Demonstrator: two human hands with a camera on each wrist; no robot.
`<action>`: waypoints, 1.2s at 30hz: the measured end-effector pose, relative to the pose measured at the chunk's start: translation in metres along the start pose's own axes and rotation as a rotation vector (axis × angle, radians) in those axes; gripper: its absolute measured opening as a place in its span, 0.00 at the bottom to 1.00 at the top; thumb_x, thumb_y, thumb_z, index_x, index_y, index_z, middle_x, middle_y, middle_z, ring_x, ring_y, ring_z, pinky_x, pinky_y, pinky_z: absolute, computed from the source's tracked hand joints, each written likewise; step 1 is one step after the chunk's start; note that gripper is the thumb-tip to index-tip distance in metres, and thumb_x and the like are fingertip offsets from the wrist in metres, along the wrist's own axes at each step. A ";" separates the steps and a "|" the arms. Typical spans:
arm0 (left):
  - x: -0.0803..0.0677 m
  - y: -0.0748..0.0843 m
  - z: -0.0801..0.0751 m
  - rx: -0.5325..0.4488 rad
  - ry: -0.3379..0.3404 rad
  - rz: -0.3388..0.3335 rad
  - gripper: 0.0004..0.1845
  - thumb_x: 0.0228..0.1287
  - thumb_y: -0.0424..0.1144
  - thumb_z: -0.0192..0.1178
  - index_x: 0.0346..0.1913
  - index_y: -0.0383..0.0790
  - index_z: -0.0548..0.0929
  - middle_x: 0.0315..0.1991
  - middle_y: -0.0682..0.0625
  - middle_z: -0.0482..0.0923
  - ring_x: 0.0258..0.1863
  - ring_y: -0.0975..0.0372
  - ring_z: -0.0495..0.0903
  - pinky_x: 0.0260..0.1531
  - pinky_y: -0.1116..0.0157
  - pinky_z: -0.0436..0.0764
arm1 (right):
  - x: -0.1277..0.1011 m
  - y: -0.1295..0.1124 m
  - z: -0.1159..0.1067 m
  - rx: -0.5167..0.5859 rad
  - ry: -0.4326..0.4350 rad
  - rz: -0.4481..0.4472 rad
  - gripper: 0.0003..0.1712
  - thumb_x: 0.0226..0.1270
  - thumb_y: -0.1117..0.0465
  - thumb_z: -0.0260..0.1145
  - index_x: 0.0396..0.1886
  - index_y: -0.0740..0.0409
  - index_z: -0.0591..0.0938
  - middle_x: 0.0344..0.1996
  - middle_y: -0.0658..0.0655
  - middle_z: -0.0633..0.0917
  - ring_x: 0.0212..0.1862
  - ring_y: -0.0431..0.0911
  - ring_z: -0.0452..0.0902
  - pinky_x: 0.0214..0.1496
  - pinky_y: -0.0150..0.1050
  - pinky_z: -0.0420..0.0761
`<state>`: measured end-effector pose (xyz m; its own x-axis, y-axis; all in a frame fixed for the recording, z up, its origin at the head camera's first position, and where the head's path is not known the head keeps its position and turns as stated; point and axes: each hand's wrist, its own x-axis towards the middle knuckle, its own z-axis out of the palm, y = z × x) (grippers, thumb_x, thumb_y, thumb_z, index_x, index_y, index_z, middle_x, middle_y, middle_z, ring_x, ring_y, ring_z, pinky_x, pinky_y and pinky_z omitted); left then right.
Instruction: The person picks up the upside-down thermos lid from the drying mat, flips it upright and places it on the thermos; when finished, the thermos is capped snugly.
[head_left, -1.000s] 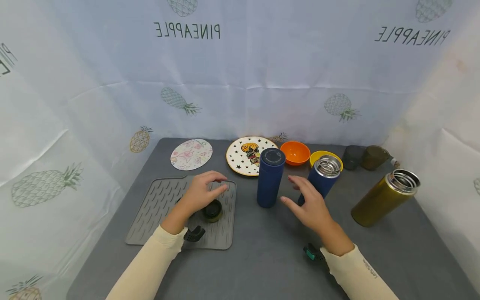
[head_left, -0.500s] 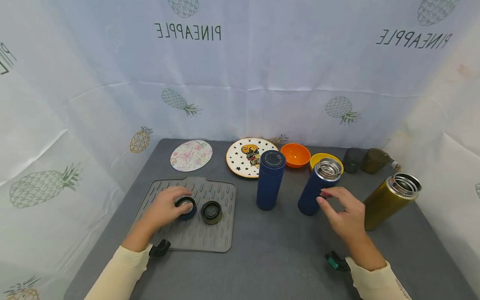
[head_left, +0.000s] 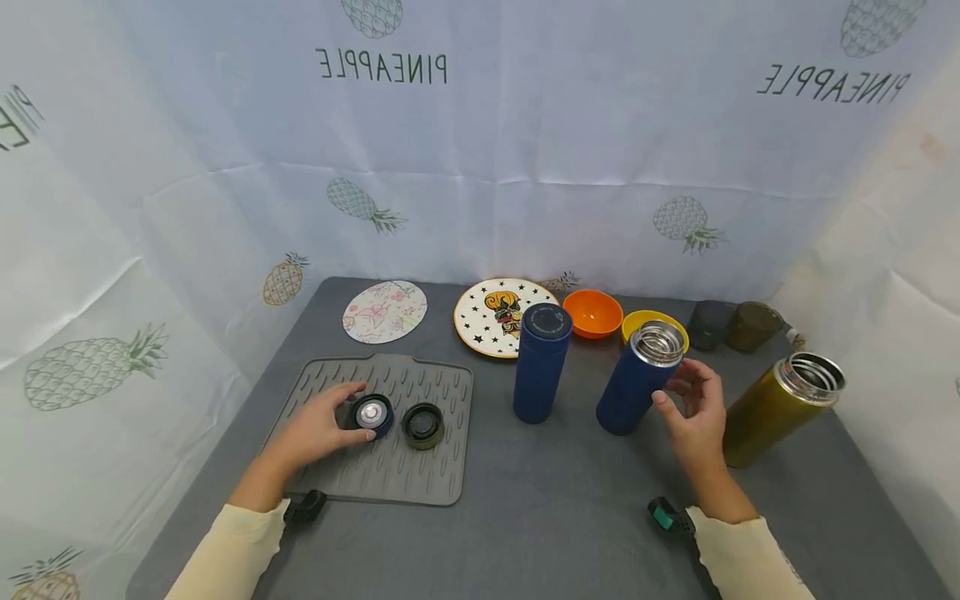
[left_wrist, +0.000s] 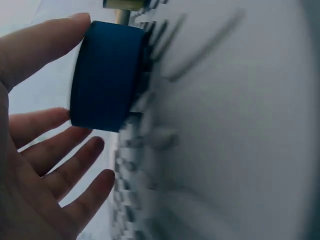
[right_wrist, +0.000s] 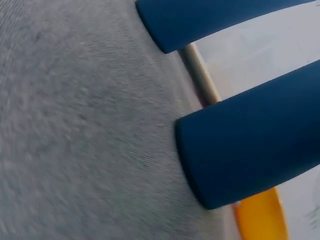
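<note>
Head view, w/ wrist views. Left hand (head_left: 318, 427) rests on the grey drying mat (head_left: 420, 487) and touches the blue lid (head_left: 372, 413), which lies inner side up, steel disc showing. In the left wrist view the thumb (left_wrist: 35, 45) lies along the lid's side, other fingers spread and loose beside it: not closed round it yet. Olive lid (head_left: 423, 424) lies just beside it on the same mat, also inner side up; probably set there to dry or wait.

Right hand (head_left: 693, 417) sits at the open blue flask (head_left: 637, 379), fingers half-curled beside its upper wall. Touch vs. small gap: cannot tell, so grasp not confirmed. The hand probably stands there to steady the flask.

Containers:
- Open blue flask: uncapped, steel mouth visible; contents not visible.
- Capped blue flask (head_left: 540, 362): upright, near centre of table (head_left: 540, 517).
- Olive flask (head_left: 780, 408): uncapped, far right; contents not visible.
- Orange bowl (head_left: 592, 312), yellow bowl (head_left: 637, 321): nothing seen inside.
- Two plates at the table's far edge hold no food.
</note>
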<state>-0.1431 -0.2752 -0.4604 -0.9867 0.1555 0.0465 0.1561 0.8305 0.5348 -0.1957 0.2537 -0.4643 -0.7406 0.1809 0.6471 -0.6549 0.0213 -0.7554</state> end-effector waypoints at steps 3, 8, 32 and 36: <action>-0.001 -0.003 0.006 -0.026 0.003 -0.010 0.50 0.47 0.54 0.76 0.70 0.35 0.67 0.63 0.37 0.71 0.61 0.39 0.69 0.54 0.40 0.69 | -0.005 0.011 -0.001 -0.003 -0.043 0.071 0.33 0.58 0.76 0.64 0.65 0.66 0.67 0.54 0.56 0.74 0.55 0.46 0.70 0.56 0.31 0.70; 0.001 -0.002 0.014 -0.004 0.016 -0.015 0.52 0.44 0.53 0.78 0.71 0.35 0.65 0.65 0.35 0.68 0.64 0.39 0.65 0.56 0.38 0.66 | -0.008 0.018 0.001 -0.025 -0.087 0.190 0.36 0.57 0.76 0.64 0.66 0.62 0.66 0.56 0.54 0.74 0.57 0.45 0.71 0.59 0.29 0.69; 0.022 0.032 -0.014 0.098 0.044 0.209 0.36 0.56 0.46 0.70 0.68 0.44 0.71 0.58 0.43 0.73 0.53 0.47 0.75 0.45 0.46 0.76 | -0.006 -0.008 0.015 -0.185 -0.119 0.310 0.34 0.58 0.77 0.67 0.64 0.71 0.66 0.54 0.48 0.75 0.54 0.40 0.73 0.58 0.28 0.70; 0.033 0.048 -0.021 0.066 0.059 0.267 0.36 0.56 0.46 0.71 0.68 0.46 0.71 0.58 0.47 0.72 0.48 0.53 0.77 0.41 0.50 0.78 | -0.007 -0.008 0.012 -0.169 -0.107 0.286 0.34 0.57 0.78 0.66 0.63 0.72 0.67 0.52 0.46 0.76 0.54 0.40 0.73 0.57 0.28 0.70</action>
<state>-0.1691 -0.2414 -0.4151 -0.9109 0.3433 0.2288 0.4114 0.7978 0.4407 -0.1876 0.2401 -0.4614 -0.9081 0.0993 0.4069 -0.3908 0.1489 -0.9084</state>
